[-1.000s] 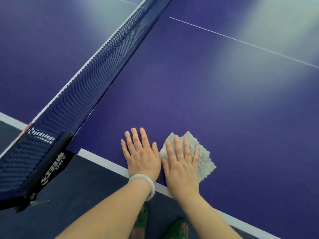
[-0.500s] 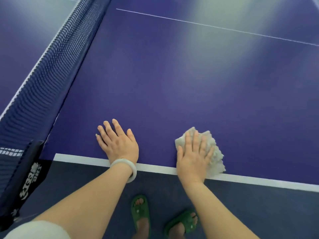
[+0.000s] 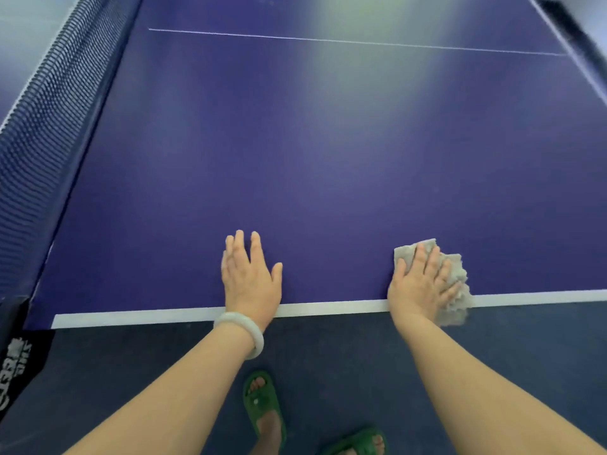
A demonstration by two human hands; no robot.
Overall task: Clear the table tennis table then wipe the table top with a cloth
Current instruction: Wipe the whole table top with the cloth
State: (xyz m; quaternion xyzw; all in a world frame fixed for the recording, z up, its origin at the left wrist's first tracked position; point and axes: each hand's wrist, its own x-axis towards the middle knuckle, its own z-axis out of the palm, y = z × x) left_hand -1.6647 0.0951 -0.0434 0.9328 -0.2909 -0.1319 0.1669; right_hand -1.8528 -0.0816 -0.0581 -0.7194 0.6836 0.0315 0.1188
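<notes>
The purple table tennis table top [image 3: 328,165] fills most of the view, with a white line along its near edge. My right hand [image 3: 418,284] presses flat on a pale grey cloth [image 3: 455,280] at that near edge; part of the cloth hangs over the edge. My left hand [image 3: 249,277], with a pale bangle on its wrist, rests flat on the table top with straight fingers, well to the left of the cloth and holding nothing.
The dark blue net [image 3: 42,133] runs along the left side, with its black post clamp [image 3: 14,359] at the near left corner. A thin white centre line [image 3: 328,39] crosses the far table. My feet in green sandals [image 3: 262,405] stand on dark floor below the edge.
My right hand has slid the cloth to the right along the near edge, away from the net. My two hands, side by side before, are now far apart. The view turned right.
</notes>
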